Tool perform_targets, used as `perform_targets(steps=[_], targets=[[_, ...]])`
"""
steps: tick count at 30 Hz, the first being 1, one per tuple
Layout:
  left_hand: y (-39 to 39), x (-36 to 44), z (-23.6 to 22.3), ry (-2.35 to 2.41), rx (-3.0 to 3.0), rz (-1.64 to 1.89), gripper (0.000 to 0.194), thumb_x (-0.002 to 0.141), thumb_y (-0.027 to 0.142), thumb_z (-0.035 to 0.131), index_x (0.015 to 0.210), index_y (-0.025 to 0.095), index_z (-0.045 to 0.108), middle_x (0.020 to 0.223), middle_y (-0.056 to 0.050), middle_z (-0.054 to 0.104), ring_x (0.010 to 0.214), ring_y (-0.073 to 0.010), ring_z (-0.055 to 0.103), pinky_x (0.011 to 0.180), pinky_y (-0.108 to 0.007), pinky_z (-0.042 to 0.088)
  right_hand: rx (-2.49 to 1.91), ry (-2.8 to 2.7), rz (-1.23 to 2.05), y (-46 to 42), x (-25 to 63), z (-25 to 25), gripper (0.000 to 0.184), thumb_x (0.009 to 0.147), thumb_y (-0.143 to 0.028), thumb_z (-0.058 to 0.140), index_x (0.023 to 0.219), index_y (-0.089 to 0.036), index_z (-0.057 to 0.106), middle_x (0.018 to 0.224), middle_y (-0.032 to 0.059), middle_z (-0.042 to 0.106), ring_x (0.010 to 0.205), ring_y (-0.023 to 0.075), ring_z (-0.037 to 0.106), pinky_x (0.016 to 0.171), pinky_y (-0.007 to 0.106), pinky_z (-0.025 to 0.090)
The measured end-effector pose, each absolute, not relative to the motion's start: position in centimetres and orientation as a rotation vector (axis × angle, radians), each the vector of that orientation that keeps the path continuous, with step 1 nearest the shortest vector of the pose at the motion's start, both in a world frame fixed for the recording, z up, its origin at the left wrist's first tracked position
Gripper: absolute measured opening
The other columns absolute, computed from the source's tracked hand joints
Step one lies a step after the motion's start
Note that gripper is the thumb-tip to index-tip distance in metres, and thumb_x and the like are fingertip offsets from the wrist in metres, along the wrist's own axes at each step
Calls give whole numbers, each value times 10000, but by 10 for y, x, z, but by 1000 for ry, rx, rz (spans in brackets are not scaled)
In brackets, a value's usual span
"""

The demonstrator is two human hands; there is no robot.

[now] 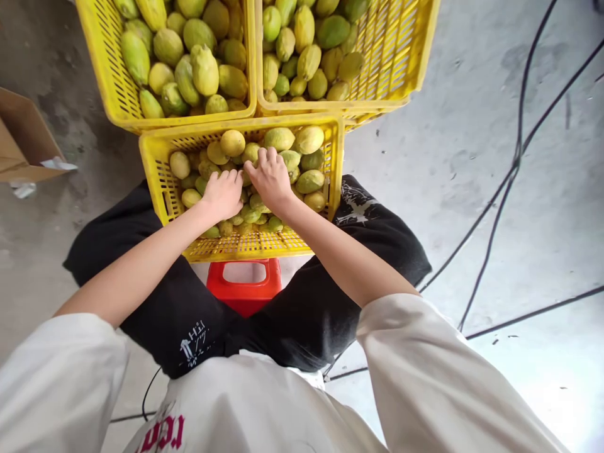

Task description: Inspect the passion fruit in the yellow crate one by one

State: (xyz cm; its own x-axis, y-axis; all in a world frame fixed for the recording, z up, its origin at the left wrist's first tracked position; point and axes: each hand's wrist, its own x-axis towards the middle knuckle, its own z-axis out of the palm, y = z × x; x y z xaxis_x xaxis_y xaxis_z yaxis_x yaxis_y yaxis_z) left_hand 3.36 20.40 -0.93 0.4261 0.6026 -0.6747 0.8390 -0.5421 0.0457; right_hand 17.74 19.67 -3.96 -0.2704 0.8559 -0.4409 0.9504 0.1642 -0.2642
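Low between my knees sits a yellow plastic crate (336, 165) filled with yellow-green oval fruits (310, 182), some smooth and some ridged. Both of my hands are down in it, close together near the middle. My left hand (223, 194) curls over the fruits with its fingers bent downward; the fingertips and whatever they grip are hidden. Just right of it, my right hand (271, 176) bends its fingers over a fruit, its thumb side toward my left hand. The fruit under the right palm is mostly covered.
Two more yellow crates, a left one (106, 94) and a right one (396, 56), hold similar fruits beyond mine. A red plastic stool (243, 290) shows below the near crate. Black cables (514, 167) cross the concrete floor at right. An open cardboard box (28, 135) lies at left.
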Motion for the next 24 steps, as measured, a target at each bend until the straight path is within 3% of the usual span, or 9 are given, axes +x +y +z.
perform_targets(steps=[4,8,12,15,20,24], targets=[[206,41,-2,1257,2255,-918,730,1133,248,571,1804,-17,460,1696,-317,634,1590,-429,613,1319,-499,468,1799,2172,-774,197,181,-38,451,1243,-256,458,1650,-129,605,1679,319,581,1392,505,715,1066,628,636],[203,45,4,1169,2203,-995,624,1145,229,553,1708,-41,568,1682,-330,642,1594,-442,618,1320,-528,488,1751,2087,-854,205,193,-32,540,1160,-206,631,1684,-111,542,1706,327,542,1262,436,800,1023,532,669],[204,49,0,1235,2109,-936,714,1131,256,605,1785,-2,476,1727,-314,619,1599,-437,629,1311,-523,517,1683,2097,-973,218,211,-17,691,1042,-187,794,1664,-94,509,1545,250,669,1340,450,745,1090,522,640],[210,49,-4,1342,1975,-772,796,1124,309,643,1844,71,400,1739,-272,621,1568,-420,666,1262,-495,574,1653,2134,-1135,225,225,-3,712,963,-141,873,1592,-196,544,1529,156,711,1339,362,726,1124,439,619],[216,46,-3,1402,1960,-706,627,1121,327,646,1718,149,579,1640,-207,689,1516,-409,694,1253,-506,587,1693,2287,-1371,231,242,9,638,937,-158,908,1484,-262,598,1625,99,651,1425,250,659,1260,342,519],[213,45,1,1373,2021,-826,588,1140,331,603,1682,104,603,1647,-248,665,1546,-442,650,1286,-542,539,1735,2283,-1310,232,238,22,624,888,-150,860,1475,-271,685,1620,110,659,1435,306,671,1225,386,563]])
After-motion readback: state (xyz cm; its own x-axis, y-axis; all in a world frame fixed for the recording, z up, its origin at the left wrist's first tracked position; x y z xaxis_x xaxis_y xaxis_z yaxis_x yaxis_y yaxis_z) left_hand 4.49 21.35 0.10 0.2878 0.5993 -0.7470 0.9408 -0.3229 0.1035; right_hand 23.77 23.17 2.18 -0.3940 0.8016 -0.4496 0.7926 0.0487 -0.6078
